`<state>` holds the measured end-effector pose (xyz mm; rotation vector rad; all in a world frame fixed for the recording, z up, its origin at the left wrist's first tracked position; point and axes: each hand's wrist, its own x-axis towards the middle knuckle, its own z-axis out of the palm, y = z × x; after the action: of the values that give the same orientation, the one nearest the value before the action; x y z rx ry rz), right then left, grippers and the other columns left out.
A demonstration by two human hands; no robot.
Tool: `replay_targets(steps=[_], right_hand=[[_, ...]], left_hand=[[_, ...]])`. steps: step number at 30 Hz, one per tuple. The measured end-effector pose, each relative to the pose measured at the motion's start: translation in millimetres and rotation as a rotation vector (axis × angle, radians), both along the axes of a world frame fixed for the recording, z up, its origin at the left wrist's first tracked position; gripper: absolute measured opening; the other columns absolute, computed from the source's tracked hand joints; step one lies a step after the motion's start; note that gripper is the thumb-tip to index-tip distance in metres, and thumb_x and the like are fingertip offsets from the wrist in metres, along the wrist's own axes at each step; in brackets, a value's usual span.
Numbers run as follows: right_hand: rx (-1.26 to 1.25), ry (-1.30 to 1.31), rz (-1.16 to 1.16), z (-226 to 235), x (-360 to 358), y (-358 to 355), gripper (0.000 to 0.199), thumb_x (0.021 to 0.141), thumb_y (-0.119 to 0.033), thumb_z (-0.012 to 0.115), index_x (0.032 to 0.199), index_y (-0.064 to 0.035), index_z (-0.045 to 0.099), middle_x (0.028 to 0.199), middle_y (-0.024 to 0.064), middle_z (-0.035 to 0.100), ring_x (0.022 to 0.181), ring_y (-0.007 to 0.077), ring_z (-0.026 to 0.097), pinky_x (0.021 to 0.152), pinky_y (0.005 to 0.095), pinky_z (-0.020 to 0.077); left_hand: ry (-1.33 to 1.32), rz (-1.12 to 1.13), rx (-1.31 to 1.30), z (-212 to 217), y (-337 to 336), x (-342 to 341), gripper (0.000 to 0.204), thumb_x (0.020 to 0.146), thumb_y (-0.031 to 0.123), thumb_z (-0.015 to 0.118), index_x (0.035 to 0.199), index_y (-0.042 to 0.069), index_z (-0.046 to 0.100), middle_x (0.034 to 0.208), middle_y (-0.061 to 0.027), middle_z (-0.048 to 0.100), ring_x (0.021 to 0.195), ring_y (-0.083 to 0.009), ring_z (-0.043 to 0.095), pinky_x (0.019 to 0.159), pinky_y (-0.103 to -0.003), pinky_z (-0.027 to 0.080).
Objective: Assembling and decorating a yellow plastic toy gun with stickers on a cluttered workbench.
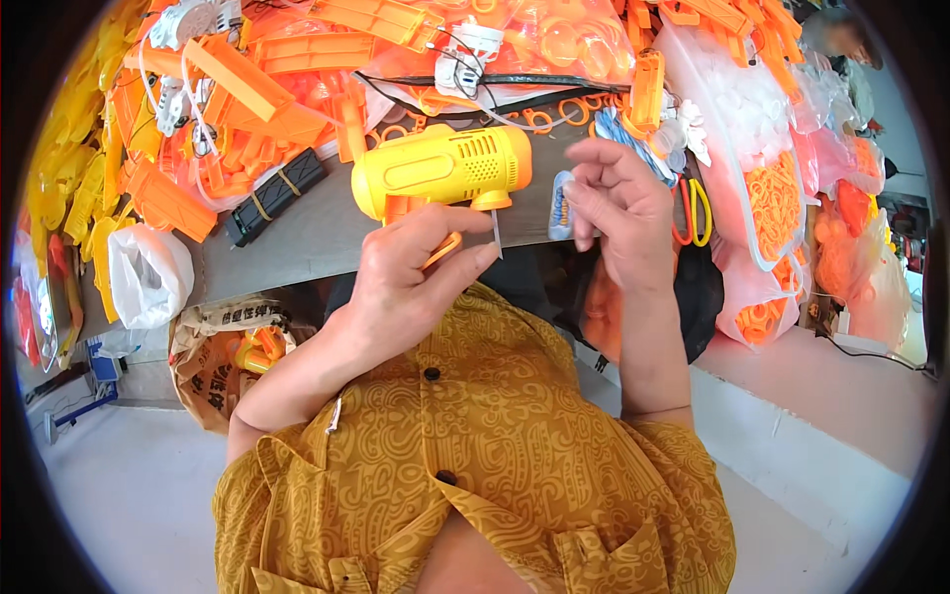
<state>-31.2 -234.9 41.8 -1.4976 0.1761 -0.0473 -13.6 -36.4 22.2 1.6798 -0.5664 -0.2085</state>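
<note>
"Cluttered desk (307, 233). Where's the yellow toy (426, 170)?"

"Over its near edge, long axis left to right, just beyond your left hand (401, 265), the nearer grip, closed round its orange handle (401, 208). Your right hand (625, 213), fingers loose, sits apart, rightward."

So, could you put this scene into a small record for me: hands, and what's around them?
Left hand: curled around an orange plastic part under a yellow cylindrical plastic housing
Thin pale strip: by the left thumb tip, below the housing; material unclear
Right hand: raised, fingers loosely bent; beside a small blue-and-clear oblong piece, contact unclear
Left of housing: black oblong block with a tan band; white plastic bag nearer the person
Right of right hand: red and yellow loop handles
Surface: grey tabletop
</note>
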Motion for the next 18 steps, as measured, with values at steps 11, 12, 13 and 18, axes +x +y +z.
replay_targets(steps=[11, 12, 13, 18], right_hand=[[-0.354, -0.476, 0.027, -11.7, 0.5, 46.0, 0.029, 0.075, 0.004, 0.058, 0.102, 0.0021, 0.050, 0.082, 0.0080, 0.058, 0.069, 0.0172, 0.058, 0.061, 0.0270, 0.0489], [-0.704, -0.658, 0.090, -1.1, 3.3, 39.1, 0.032, 0.068, 0.003, 0.065, 0.097, -0.0001, 0.055, 0.089, 0.0098, 0.059, 0.078, 0.0221, 0.058, 0.068, 0.0292, 0.0482], [-0.703, -0.661, 0.094, -2.3, 4.3, 37.7, 0.032, 0.068, 0.003, 0.065, 0.097, -0.0001, 0.055, 0.089, 0.0098, 0.059, 0.078, 0.0221, 0.058, 0.068, 0.0292, 0.0482], [-0.799, -0.859, 0.284, -13.5, 3.4, 34.8, 0.026, 0.063, -0.003, 0.071, 0.086, -0.0013, 0.059, 0.088, 0.0126, 0.059, 0.074, 0.0254, 0.058, 0.064, 0.0305, 0.0485]], left_hand=[[0.234, 0.093, -0.069, 3.1, 14.2, 11.9, 0.015, 0.082, 0.012, 0.062, 0.076, -0.001, 0.056, 0.058, 0.0012, 0.048, 0.054, -0.0053, 0.040, 0.046, -0.023, 0.035], [0.294, 0.031, -0.061, 4.4, 19.2, 13.5, 0.016, 0.082, 0.013, 0.061, 0.076, 0.000, 0.056, 0.058, 0.0025, 0.046, 0.054, -0.0042, 0.039, 0.046, -0.022, 0.034], [0.352, -0.032, -0.053, 5.2, 23.6, 15.1, 0.016, 0.083, 0.014, 0.060, 0.076, 0.000, 0.056, 0.057, 0.0038, 0.045, 0.055, -0.0031, 0.038, 0.046, -0.021, 0.033], [0.360, -0.141, 0.011, 9.2, 32.8, 19.5, 0.015, 0.083, 0.012, 0.059, 0.076, 0.000, 0.057, 0.064, 0.0029, 0.053, 0.061, -0.0032, 0.043, 0.053, -0.019, 0.035]])
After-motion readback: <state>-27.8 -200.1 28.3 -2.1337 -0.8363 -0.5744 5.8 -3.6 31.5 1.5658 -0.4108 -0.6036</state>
